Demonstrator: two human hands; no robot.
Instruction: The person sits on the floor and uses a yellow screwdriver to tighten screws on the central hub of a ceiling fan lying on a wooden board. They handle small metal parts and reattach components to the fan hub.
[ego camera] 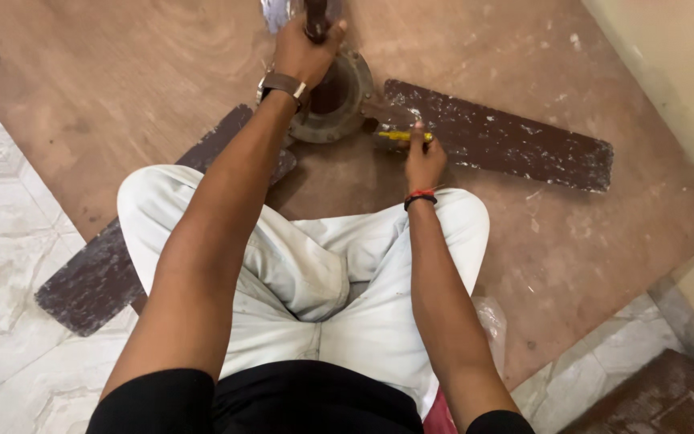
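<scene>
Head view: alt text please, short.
A seated person in pale trousers works on a brown ceiling fan lying on a wooden board. The left hand grips the fan's rod; the right hand holds a yellow screwdriver where a blade joins the motor.

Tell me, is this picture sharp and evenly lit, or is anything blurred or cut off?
Head view: soft, even light, no harsh glare; left hand gripping the fan's rod is cut off by the top edge; right hand with the yellow screwdriver looks slightly soft; wide lens stretches the forearms.
</scene>
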